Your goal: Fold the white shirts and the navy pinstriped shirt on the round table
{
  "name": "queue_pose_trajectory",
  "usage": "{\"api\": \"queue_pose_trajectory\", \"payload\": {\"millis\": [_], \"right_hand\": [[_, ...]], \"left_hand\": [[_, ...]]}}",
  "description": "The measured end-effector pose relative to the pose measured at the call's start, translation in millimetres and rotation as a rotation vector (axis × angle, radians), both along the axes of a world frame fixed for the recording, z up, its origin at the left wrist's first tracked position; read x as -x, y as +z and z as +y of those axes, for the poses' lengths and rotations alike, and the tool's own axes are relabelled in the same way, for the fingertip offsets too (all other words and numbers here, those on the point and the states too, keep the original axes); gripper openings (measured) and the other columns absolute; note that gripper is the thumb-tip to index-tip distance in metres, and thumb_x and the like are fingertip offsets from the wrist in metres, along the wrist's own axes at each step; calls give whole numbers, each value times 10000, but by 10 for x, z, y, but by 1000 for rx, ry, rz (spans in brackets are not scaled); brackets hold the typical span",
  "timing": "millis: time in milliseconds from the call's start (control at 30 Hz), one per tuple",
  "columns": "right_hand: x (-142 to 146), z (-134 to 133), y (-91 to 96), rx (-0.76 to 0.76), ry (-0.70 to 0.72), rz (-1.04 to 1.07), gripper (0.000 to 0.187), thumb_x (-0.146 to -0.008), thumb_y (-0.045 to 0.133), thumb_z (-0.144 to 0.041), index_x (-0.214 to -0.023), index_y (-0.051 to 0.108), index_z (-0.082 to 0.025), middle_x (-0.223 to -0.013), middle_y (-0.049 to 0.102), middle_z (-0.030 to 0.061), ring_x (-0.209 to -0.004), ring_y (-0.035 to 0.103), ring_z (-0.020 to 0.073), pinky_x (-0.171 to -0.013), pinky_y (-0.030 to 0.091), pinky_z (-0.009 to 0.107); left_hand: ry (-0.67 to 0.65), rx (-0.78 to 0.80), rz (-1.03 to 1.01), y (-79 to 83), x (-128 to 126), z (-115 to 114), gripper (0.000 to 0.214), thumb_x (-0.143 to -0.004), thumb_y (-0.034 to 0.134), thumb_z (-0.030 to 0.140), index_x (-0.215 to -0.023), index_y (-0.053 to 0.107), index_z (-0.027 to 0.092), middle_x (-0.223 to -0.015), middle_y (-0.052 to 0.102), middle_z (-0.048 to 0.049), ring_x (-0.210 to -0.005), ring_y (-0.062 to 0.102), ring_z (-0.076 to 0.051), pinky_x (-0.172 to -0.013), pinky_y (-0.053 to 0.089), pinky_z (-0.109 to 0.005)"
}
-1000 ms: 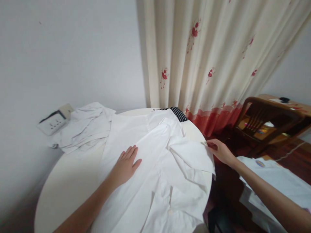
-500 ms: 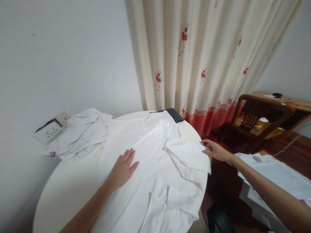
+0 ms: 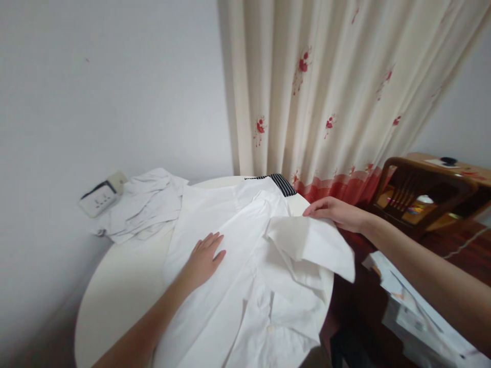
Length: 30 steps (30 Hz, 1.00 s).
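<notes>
A white shirt (image 3: 226,214) lies spread over a round white table (image 3: 115,301), its fabric folded and creased toward the right side. My left hand (image 3: 206,260) rests flat on the middle of the shirt, fingers stretched out. At the table's right edge, my right hand (image 3: 333,210) pinches the upper edge of the shirt's sleeve (image 3: 318,237) between thumb and fingers. That sleeve is partly lifted, and its lower corner hangs past the table's edge.
Another crumpled white garment (image 3: 148,204) lies at the back left beside a socket box (image 3: 98,199). Black striped cloth (image 3: 283,184) sits at the table's far edge, before a floral curtain (image 3: 284,102). To the right stand a wooden chair (image 3: 425,197) and a stack of papers (image 3: 414,301).
My right hand has moved up and taken hold of the sleeve edge, lifting it. My left hand stays flat on the shirt. The view has shifted slightly.
</notes>
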State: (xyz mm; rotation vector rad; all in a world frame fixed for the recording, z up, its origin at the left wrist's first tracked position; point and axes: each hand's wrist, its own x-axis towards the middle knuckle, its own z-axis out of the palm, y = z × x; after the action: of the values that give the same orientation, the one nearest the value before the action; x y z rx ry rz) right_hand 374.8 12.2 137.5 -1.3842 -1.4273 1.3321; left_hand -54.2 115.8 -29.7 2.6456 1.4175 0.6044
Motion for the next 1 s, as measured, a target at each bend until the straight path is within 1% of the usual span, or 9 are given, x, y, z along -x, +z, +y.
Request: {"api": "queue_pose_trajectory", "payload": {"millis": [100,200,367,467,600,700,767,900,1000], "right_hand": [[432,208,46,44,103,130,262,-784,780,-332,-981,778,-158,-938,755,75,-701,646,129,-586,525,221],[887,440,-44,98,144,336,277,-828,767,-332,-1045,739,-162,-1013,743,89,-783,687,142,-668,588,241],[1412,725,-269,120,116,536,373,-861,750,-332,-1173,628,-169,-1050,731,94,-914,744,202,-886,606,364],[1422,790,-349,49,36,446,186,-849,735,-264,-984,676,-151,-1002,749,117,-822,739,187,-751,616,300],[1138,807,-416,-140,-110,487,127,-790,742,-244,-879,700,-165,-882,747,81,-650,643,120,-559,526,221],[894,799,-476,-243,-231,502,141,-712,756,-205,-842,712,-170,-823,721,46,-601,579,101,-500,455,204],[787,788,-531,-262,-281,489,152,-685,757,-195,-829,719,-168,-814,712,42,-601,566,103,-498,440,205],[737,767,-650,-242,-285,534,175,-664,776,-202,-831,734,-173,-864,719,52,-680,602,125,-561,481,222],[761,780,-709,-221,-225,630,171,-668,784,-201,-834,744,-188,-877,722,47,-741,625,139,-615,508,232]], "left_hand": [[-18,17,-247,141,-37,-24,452,-944,449,436,-1274,648,200,-1355,640,-115,-1287,569,-269,-1146,388,-478],[17,201,-624,291,-56,-37,511,-952,425,551,-1236,645,187,-1239,697,-121,-1177,639,-259,-1067,469,-449],[23,601,-1046,374,-5,-24,748,-973,279,674,-1498,377,150,-1354,626,-193,-1132,672,-276,-951,536,-458],[18,604,-982,374,27,-43,751,-962,383,666,-1552,307,207,-1393,608,-167,-1222,623,-279,-1037,480,-469],[-175,635,-825,426,65,-112,852,-925,454,690,-1604,201,243,-1465,545,-160,-1284,570,-280,-1069,459,-462],[-236,601,-681,454,82,-162,1041,-797,721,569,-1615,157,259,-1500,496,-174,-1298,550,-297,-1064,460,-473],[-234,565,-614,451,71,-184,1052,-726,808,411,-1597,238,255,-1469,526,-162,-1287,559,-284,-1083,443,-462],[-232,495,-563,448,2,-202,632,-771,706,276,-1389,584,226,-1377,620,-113,-1234,599,-251,-1080,445,-396],[-195,460,-546,468,-45,-199,449,-777,662,253,-1223,701,218,-1267,696,-80,-1156,643,-244,-1049,465,-357]]}}
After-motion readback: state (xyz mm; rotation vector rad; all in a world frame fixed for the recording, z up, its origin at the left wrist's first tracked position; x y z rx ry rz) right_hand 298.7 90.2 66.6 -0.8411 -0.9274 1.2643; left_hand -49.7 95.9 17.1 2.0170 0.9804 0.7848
